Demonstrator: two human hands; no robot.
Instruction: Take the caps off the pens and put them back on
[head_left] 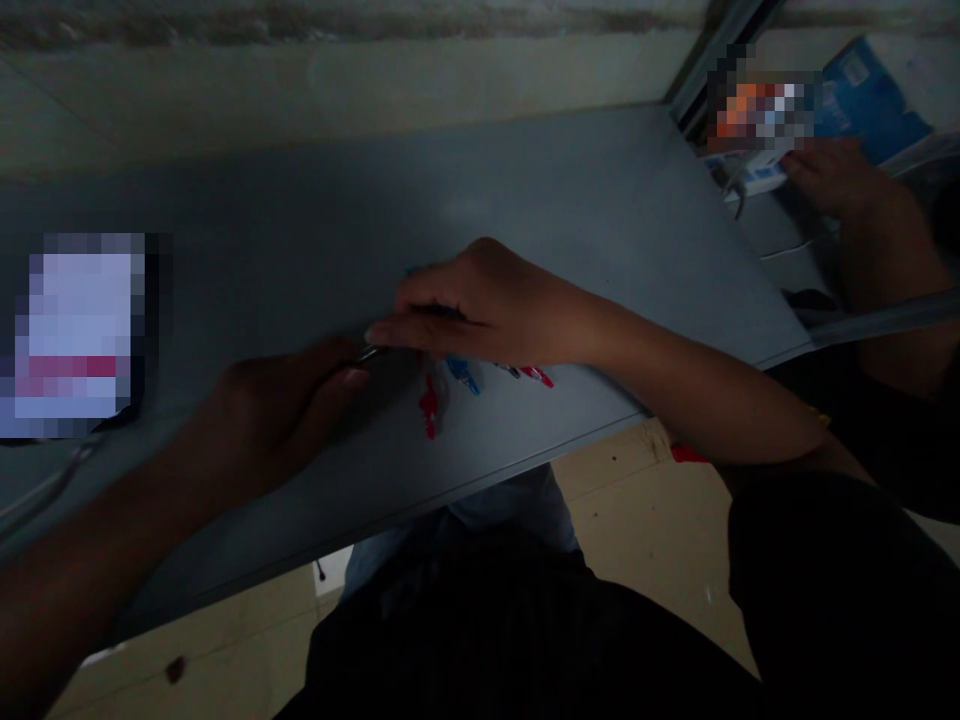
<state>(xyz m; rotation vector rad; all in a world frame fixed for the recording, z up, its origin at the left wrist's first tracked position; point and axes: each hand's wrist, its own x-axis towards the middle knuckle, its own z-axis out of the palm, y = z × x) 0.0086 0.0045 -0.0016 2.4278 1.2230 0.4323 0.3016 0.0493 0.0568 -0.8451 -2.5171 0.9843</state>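
My left hand [281, 410] rests on the grey table [562, 200] with its fingers pinched round a thin metal tool [367, 353] that points right. My right hand [480, 305] lies palm down just beyond it, its fingers curled and pressed on a small dark part that I cannot make out, fingertips almost touching the tool's tip. Under and beside my right hand lie small plastic pieces: a red one [430, 405], a blue one [465, 375] and a red and dark one [534, 375]. The light is dim.
Another person's hand [836, 175] rests at the far right by a blue package [870, 95] and white items. A blurred-out object [75, 335] sits at the table's left edge. The table's front edge runs diagonally above my lap; a pale wall stands behind.
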